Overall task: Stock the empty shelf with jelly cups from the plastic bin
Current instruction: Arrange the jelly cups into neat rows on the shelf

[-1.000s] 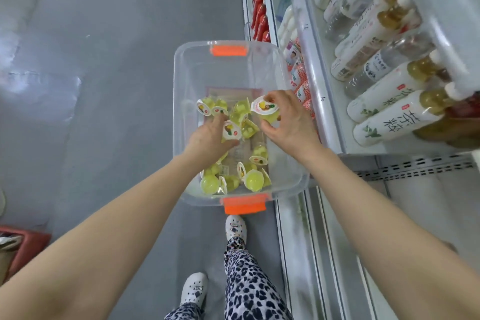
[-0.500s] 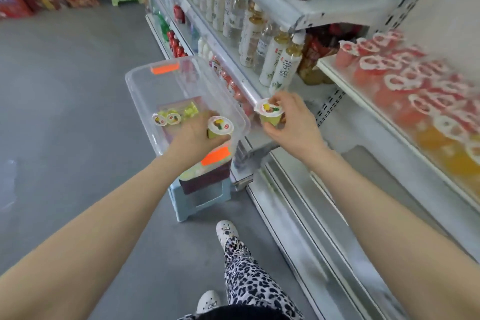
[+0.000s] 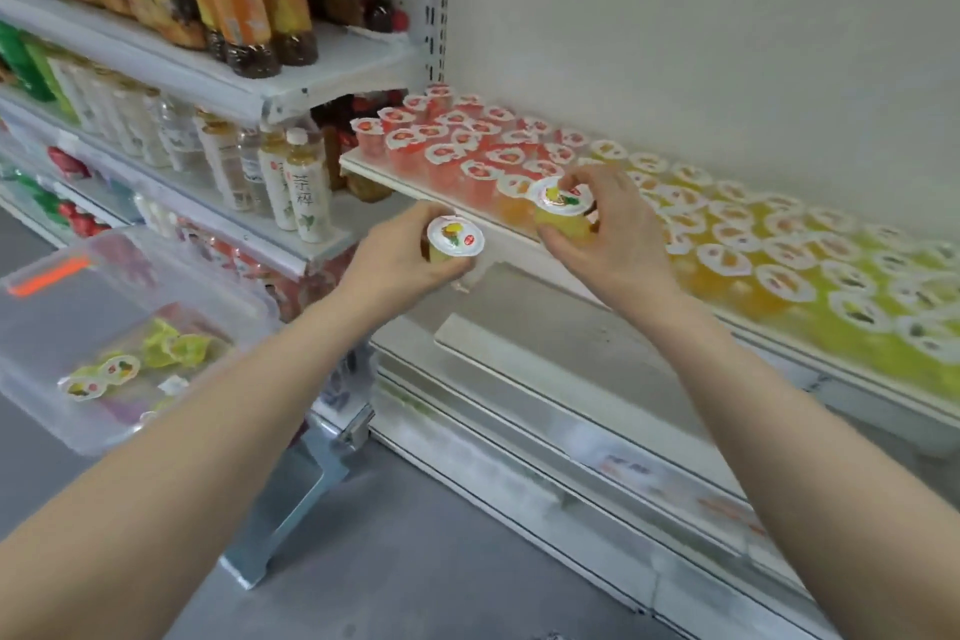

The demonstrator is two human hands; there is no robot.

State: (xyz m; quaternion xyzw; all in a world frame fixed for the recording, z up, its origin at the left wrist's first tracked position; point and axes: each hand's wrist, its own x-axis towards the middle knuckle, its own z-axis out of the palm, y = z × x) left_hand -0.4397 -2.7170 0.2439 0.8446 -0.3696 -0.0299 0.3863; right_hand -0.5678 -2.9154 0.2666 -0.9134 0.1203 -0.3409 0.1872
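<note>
**2 jelly cups in hand at the shelf front**

Left hand [image 3: 400, 250]: fingers curled round 1 small yellow plastic jelly cup with a white round lid [image 3: 454, 237], held upright just in front of the white metal shelf [image 3: 506, 237]. Right hand [image 3: 618, 229]: fingers clamped on a second yellow lidded jelly cup [image 3: 561, 208], upright at the shelf's front edge. Whether it rests on the shelf cannot be told. Shelf stock: rows of red lidded cups [image 3: 457, 140], orange lidded cups [image 3: 727, 244] and green lidded cups [image 3: 883, 327]. Clear plastic bin with orange latch [image 3: 67, 307]: low left, holding loose yellow-green cups [image 3: 122, 369].
</note>
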